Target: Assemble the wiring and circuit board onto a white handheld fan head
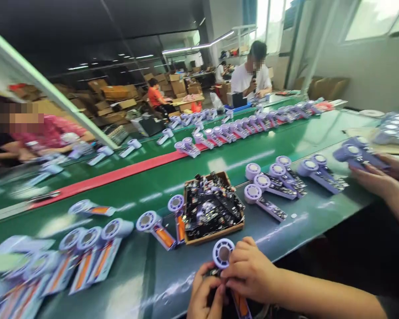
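- Handheld fan (224, 253), head up, long handle pointing back toward you, just in front of the cardboard tray (216, 234) of black circuit boards (209, 206).
- Your right hand (249, 271), nearer the tray, pinches below the fan's head; your left hand (203, 292) closes around the handle.

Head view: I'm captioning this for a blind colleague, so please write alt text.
Two bare hands, the left hand and right hand, hold a lilac round-headed handheld fan above a green assembly-line belt, near a brown cardboard tray of black circuit boards. Rows of similar fans lie along the belt, and a co-worker's hands hold another fan.
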`<state>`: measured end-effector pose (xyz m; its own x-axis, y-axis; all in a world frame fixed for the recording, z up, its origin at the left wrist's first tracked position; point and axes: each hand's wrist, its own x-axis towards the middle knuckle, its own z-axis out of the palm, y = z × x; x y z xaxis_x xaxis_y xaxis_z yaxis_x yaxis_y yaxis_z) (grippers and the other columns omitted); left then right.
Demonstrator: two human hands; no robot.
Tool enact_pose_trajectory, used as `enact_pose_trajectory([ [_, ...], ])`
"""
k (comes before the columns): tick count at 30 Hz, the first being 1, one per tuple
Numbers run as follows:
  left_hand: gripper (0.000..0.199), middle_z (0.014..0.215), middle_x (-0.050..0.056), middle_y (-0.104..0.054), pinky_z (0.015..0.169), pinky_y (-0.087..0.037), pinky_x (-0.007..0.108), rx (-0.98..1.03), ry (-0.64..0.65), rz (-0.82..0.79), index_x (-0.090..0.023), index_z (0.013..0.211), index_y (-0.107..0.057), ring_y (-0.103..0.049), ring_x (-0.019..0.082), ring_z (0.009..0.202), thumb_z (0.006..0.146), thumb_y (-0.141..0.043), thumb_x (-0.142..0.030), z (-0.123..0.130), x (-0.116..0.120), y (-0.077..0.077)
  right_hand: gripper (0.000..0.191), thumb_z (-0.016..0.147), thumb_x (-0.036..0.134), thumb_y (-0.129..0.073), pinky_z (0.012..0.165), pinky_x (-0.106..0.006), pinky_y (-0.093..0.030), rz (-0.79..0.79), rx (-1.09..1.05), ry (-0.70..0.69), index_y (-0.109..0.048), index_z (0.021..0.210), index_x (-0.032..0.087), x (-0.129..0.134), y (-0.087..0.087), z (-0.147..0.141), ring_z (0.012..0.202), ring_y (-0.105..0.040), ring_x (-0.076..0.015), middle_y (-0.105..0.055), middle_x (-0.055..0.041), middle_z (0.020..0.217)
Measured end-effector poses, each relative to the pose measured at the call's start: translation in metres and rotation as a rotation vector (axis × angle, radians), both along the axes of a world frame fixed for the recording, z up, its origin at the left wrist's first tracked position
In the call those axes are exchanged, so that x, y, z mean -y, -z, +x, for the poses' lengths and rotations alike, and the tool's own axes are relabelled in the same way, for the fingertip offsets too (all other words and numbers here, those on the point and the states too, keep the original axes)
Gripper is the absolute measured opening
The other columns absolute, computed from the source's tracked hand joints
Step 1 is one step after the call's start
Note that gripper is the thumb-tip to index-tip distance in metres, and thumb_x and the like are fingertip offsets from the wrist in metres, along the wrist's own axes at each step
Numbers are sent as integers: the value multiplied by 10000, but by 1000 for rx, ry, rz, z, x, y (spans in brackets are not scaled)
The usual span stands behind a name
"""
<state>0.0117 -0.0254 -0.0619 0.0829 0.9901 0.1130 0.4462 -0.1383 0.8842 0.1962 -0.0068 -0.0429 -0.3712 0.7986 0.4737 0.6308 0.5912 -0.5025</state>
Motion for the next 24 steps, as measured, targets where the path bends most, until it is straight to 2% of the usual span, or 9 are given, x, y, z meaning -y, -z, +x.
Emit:
enact_pose_trajectory([
  [3,419,1151,142,-646,963,-533,457,4,26,-86,-206,712,-714,-642,290,1103,865,-581,-573,4,1,-15,67,863,235,-678,739,-325,-278,25,-47,-61,-700,916,270,-1,-9,4,777,-530,-133,-673,40,768],
  [4,382,1146,142,-643,959,-531,458,33,-7,-91,-200,715,-705,-645,285,1091,865,-602,-536,5,0,-19,86,886,208,-652,739,-322,-276,54,-81,-72,-695,936,263,-2,-11,5,764,-516,-133,-673,38,772],
  [10,209,1123,117,-635,953,-518,445,119,-13,-121,-191,739,-698,-622,260,1070,854,-666,-363,4,-7,-33,149,962,213,-548,730,-330,-277,150,-82,-124,-695,937,226,-10,-16,5,742,-485,-150,-680,11,770],
  [13,143,1204,105,-599,716,-578,328,224,36,-257,-196,857,-697,-658,184,858,855,-670,-337,0,-8,-36,146,957,229,-560,729,-335,-287,100,-86,-106,-689,889,218,-12,-19,3,741,-519,-151,-684,9,768],
  [16,231,1230,71,-587,461,-499,213,471,6,-379,-242,1067,-589,-618,83,599,864,-658,-327,0,-5,-37,142,943,225,-572,734,-328,-305,-1,-145,-70,-678,851,206,-15,-20,2,744,-561,-142,-689,8,772],
  [19,298,1090,21,-645,436,-489,185,653,-56,-488,-249,1091,-485,-611,66,530,857,-663,-295,5,0,-36,129,929,217,-582,748,-330,-313,-43,-165,-54,-679,845,209,-14,-20,2,747,-571,-140,-683,14,768],
  [22,260,816,-28,-666,503,-547,223,735,-91,-588,-223,1057,-478,-644,103,547,874,-643,-305,9,6,-34,125,919,225,-592,750,-338,-310,-79,-136,-28,-682,834,214,-12,-21,2,740,-554,-142,-675,18,769],
  [24,243,702,-53,-640,521,-567,242,757,-102,-596,-223,1051,-493,-654,120,550,886,-640,-326,10,8,-32,130,915,234,-594,747,-344,-305,-106,-104,-7,-683,821,217,-11,-23,1,740,-542,-146,-673,19,775],
])
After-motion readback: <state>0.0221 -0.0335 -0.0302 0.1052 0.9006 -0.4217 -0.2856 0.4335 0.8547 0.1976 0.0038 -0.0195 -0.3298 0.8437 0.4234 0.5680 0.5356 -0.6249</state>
